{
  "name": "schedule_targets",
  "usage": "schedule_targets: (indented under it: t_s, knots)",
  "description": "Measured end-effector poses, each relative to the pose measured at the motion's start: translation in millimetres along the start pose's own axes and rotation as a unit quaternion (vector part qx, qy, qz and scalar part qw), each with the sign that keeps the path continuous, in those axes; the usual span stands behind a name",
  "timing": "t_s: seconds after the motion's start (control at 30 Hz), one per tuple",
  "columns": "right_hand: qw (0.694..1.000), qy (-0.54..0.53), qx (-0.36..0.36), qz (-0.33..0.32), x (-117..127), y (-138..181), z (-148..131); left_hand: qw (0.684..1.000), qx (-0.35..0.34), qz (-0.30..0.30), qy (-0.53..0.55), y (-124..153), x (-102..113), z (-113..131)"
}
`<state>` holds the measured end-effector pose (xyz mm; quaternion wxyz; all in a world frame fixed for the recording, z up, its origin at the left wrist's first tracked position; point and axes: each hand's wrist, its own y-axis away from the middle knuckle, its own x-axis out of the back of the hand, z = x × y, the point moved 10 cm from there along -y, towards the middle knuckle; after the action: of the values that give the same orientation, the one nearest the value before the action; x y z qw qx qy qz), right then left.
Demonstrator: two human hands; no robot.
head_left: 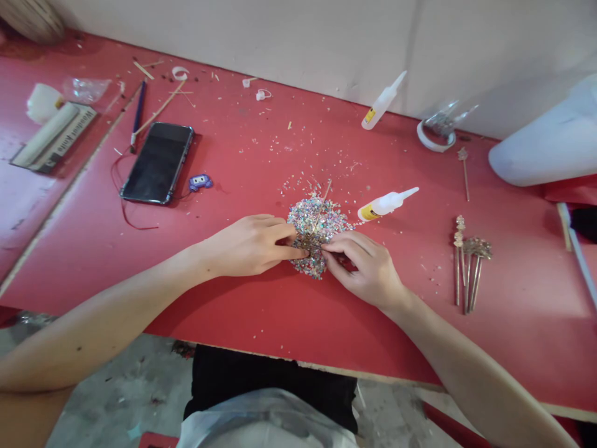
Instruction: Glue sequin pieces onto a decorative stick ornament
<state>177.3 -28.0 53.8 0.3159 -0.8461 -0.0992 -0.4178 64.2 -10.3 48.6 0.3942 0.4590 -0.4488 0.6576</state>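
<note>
Between left hand [261, 247] and right hand [366, 267], ornament [308, 241]

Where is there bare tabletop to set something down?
Left: a broad patch between the phone and left forearm. Front: from the left hand and right hand to the table's near edge, barring specks. Right: a specked gap between the right hand and decorated sticks. Crowded: the sequin pile, with both hands at it and a glue bottle beside.

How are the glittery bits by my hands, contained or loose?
Loose: the glittery bits lie heaped on the table, more scattered beyond, no container visible.
</note>
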Motion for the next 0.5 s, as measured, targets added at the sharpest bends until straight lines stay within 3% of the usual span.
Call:
schedule_targets:
  t_s: [0.5]
  knots:
    - [1.0, 0.0, -0.007, -0.004, -1.5, -1.0, -0.3, 1.0, 0.0, -0.008, -0.003, 0.0, -0.4, -0.1]
